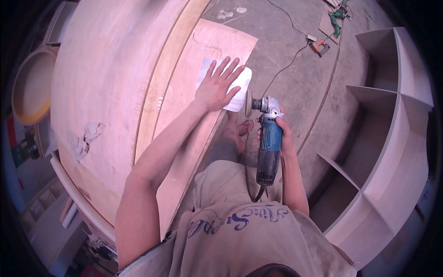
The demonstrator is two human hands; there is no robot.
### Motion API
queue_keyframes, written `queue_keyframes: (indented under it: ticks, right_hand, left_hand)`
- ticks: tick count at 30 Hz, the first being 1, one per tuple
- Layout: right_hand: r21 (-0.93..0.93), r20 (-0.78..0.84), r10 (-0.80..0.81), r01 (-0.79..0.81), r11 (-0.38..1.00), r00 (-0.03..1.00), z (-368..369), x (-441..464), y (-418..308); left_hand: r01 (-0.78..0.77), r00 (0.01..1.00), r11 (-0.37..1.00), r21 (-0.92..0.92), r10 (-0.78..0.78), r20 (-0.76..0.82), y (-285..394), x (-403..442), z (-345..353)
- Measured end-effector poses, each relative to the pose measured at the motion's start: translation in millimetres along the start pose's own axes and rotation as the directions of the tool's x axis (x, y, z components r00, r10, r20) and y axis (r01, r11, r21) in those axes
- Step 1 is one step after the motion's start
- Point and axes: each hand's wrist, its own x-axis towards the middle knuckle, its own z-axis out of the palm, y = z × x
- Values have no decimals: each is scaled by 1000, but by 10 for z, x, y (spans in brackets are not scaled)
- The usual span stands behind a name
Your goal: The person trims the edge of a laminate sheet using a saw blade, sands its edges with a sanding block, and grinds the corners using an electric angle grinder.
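Observation:
My left hand (218,90) lies palm down with its fingers spread. Beneath it is a thin white sheet (240,102), which overhangs the edge of a pale wooden board (184,120). In my right hand (286,134) is a blue and black angle grinder (270,143), held upright by its body and head. Its round disc (248,102) faces the sheet's right edge, close to it; I cannot tell whether they touch. A black power cord (259,193) leaves the bottom of the grinder.
A large plywood panel (101,83) with a raised wooden strip (161,69) fills the left side. Curved wooden shelving (378,161) stands at the right. An orange tool (319,47), cables and a green coiled hose (335,25) lie on the concrete floor (295,83).

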Motion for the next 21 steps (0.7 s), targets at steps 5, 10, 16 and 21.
queue_keyframes:
  ticks: [5,10,16,21]
  right_hand:
    - [74,-52,-36,40,996,998,-11,85,31]
    - [62,-36,-73,75,995,997,54,205,-62]
    - [44,14,-59,58,997,998,38,211,-40]
    - [94,-19,-33,35,995,999,27,168,-8]
  left_hand:
    - [-1,1000,1000,-17,1,-4,2,-15,-18]
    - [0,1000,1000,-11,0,8,10,-5,-24]
    - [5,1000,1000,-17,-5,7,-4,-6,-3]
    - [13,999,1000,3,-14,42,-12,-4,-8]
